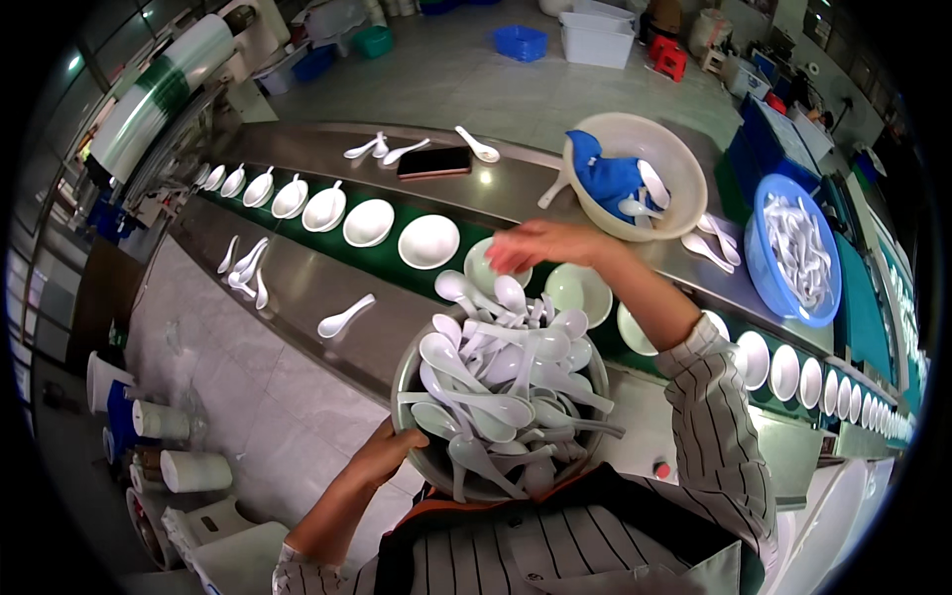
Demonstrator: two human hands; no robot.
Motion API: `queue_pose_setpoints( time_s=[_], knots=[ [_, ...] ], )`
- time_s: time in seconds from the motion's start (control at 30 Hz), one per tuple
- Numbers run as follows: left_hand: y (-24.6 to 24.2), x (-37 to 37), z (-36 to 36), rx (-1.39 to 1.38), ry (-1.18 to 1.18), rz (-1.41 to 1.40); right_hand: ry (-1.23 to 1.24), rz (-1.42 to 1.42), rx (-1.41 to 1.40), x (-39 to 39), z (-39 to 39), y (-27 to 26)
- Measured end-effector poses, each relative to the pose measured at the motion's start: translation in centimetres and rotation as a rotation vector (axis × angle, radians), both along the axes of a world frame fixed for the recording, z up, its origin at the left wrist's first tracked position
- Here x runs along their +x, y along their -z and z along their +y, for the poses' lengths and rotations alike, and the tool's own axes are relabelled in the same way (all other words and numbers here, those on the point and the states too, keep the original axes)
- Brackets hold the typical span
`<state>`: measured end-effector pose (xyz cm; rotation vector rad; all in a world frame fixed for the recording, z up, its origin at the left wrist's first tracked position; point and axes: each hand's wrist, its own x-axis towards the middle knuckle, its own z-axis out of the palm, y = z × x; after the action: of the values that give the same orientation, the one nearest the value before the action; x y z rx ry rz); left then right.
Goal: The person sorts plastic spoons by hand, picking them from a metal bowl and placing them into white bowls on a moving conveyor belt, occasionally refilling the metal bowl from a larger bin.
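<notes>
My left hand (390, 450) grips the rim of a round metal basin (599, 387), held against my front and heaped with white spoons (483, 409). My right hand (543, 244), blurred, reaches above a white bowl (491, 275) on the green conveyor belt (398, 274). No spoon shows in that hand, but its fingertips are too blurred to tell whether they pinch anything. Just left along the belt is another white bowl (429, 242). Farther left, bowls such as this one (324, 208) have spoon handles at their rims. More bowls (753, 361) line the belt to the right.
Loose spoons (346, 316) lie on the near metal ledge. On the far ledge are a phone (435, 162), more spoons (477, 145), and a beige basin (688, 171) holding a blue cloth (606, 175). A blue basin of spoons (762, 290) stands right. A film roll (163, 89) is upper left.
</notes>
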<state>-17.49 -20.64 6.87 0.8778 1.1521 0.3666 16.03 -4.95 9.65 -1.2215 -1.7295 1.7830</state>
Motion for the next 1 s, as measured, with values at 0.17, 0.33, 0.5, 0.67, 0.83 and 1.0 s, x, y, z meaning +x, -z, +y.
queue_pose_setpoints(
  time_s=[0.17, 0.33, 0.5, 0.67, 0.83, 1.0],
  knots=[
    [0.3, -3.1, 2.9, 0.039, 0.078, -0.033, -0.074, 0.181, -0.062, -8.7, 4.4, 1.3],
    [-0.3, -8.8, 7.1, 0.055, 0.112, -0.077, 0.095, -0.161, 0.666, -15.8, 15.0, 0.6],
    [-1.1, -13.7, 10.2, 0.038, 0.114, -0.012, -0.09, -0.839, 1.497, -22.4, 23.8, 7.8],
    [-1.5, -17.4, 13.3, 0.15, 0.349, -0.032, 0.06, -0.494, 1.371, -24.6, 23.9, 8.0],
    [-3.3, -17.8, 19.0, 0.679, 0.178, 0.393, -0.357, -0.008, 0.194, -24.3, 15.0, 1.4],
    [-1.6, -13.2, 24.0, 1.268, 0.249, 0.403, -0.111, 0.003, 0.415, -23.9, 12.7, -1.9]
  ],
)
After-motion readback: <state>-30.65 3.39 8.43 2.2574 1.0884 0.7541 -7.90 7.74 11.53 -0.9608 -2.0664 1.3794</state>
